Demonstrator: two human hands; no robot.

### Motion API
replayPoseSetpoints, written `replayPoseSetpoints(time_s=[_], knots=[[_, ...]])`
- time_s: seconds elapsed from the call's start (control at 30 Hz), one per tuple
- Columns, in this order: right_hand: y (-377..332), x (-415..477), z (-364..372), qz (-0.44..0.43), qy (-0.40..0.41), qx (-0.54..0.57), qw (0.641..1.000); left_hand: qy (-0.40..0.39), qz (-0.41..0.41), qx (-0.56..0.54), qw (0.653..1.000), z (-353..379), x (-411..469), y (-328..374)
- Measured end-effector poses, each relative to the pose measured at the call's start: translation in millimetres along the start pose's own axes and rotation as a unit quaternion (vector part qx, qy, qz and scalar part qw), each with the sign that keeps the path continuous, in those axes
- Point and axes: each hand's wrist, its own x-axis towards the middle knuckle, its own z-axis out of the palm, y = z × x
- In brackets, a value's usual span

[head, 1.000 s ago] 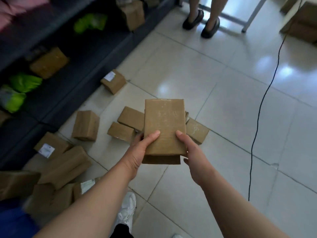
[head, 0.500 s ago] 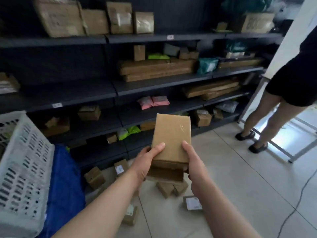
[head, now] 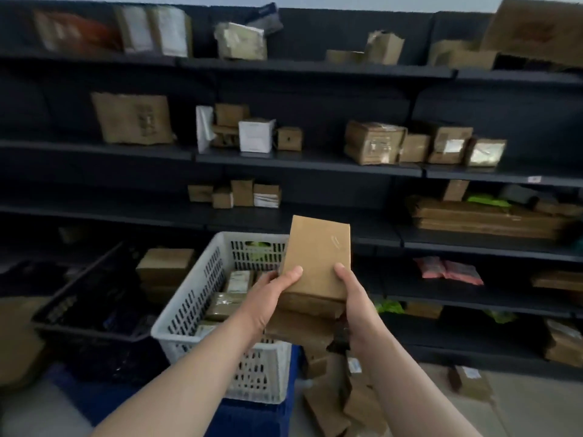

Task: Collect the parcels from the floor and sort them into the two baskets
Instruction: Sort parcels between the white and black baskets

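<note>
I hold a small stack of brown cardboard parcels (head: 318,257) in front of me with both hands. My left hand (head: 268,294) grips the stack's left side, thumb on the top parcel. My right hand (head: 356,298) grips the right side the same way. The stack hangs just right of the white plastic basket (head: 202,294), which holds several parcels. A black basket (head: 82,307) stands to the left of the white one. More brown parcels (head: 353,395) lie on the floor below my right arm.
Dark shelving (head: 303,165) full of boxes and bags fills the wall ahead. The white basket rests on something blue (head: 258,417). A single parcel (head: 470,380) lies on the floor at the lower right, by the shelf base.
My view has swung from the floor up and left to the shelves and baskets. The parcel stack, held in both hands throughout, is now beside the white basket.
</note>
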Motion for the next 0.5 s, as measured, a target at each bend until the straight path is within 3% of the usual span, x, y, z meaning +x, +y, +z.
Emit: replayPoseSetpoints(time_s=[0.2, 0.5], knots=[[10, 1, 150, 0.019, -0.099, -0.018, 0.995, 0.068, 0.009, -0.005, 0.998, -150, -28, 20], [19, 54, 290, 0.055, -0.13, -0.088, 0.986, 0.145, -0.028, -0.023, 0.989, -282, 0, 25]])
